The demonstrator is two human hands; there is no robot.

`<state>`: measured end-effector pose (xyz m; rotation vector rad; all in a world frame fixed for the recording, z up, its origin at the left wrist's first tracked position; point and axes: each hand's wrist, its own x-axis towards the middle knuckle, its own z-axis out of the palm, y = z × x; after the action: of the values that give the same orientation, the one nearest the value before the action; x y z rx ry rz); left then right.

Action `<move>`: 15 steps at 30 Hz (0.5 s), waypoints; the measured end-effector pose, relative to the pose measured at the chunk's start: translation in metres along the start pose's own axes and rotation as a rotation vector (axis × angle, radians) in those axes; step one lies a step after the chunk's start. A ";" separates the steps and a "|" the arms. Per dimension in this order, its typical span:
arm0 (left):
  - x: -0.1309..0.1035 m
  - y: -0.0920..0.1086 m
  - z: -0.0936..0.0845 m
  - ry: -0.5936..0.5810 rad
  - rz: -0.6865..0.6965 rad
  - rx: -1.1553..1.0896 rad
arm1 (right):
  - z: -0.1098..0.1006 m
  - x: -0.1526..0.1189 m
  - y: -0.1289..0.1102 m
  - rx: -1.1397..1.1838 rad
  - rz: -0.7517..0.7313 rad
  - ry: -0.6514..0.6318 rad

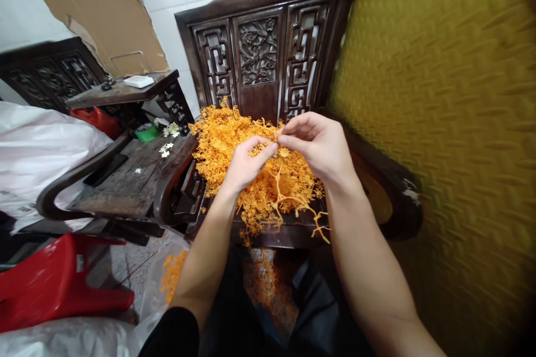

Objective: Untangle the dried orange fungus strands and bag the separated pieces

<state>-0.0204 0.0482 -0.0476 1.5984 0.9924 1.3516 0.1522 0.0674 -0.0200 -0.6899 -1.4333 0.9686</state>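
Observation:
A large heap of orange artificial flower sprigs [218, 150] covers the seat of a dark carved wooden chair [259, 97]. Above the heap, my left hand [251, 162] pinches an orange branching stem [278, 178] between thumb and forefinger. My right hand [320, 145] meets it there, its thumb and fingers closed on the upper part of the same stem. The fingertips of both hands nearly touch. Bare forked twigs of the stem hang below them toward the front edge of the seat. Just what lies between the fingertips is partly hidden.
A textured yellow padded sheet [439, 95] stands close on the right. At left are a second wooden chair [121, 178] with green tape [146, 132], white sacks [37, 150] and a red plastic stool [54, 279]. Below, a clear bag holds orange pieces [172, 276].

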 end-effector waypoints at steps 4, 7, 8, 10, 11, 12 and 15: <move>-0.001 0.005 -0.001 0.076 0.068 0.098 | 0.000 0.000 0.001 0.077 0.040 0.000; -0.001 0.007 -0.001 0.128 0.119 0.174 | 0.001 0.000 0.000 0.065 0.083 -0.020; -0.001 0.008 -0.001 0.134 0.134 0.193 | 0.001 -0.001 0.000 0.039 0.101 -0.032; -0.001 0.009 -0.001 0.138 0.153 0.208 | 0.001 -0.001 -0.001 -0.021 0.125 -0.069; -0.001 0.010 -0.001 0.139 0.154 0.206 | 0.001 -0.001 -0.002 -0.047 0.130 -0.092; -0.001 0.010 0.000 0.137 0.150 0.201 | 0.002 -0.002 -0.002 -0.074 0.130 -0.110; -0.001 0.011 0.001 0.130 0.136 0.200 | 0.004 -0.002 -0.002 -0.171 0.106 -0.089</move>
<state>-0.0188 0.0431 -0.0377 1.7715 1.1448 1.5027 0.1484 0.0643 -0.0186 -0.8647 -1.5838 0.9760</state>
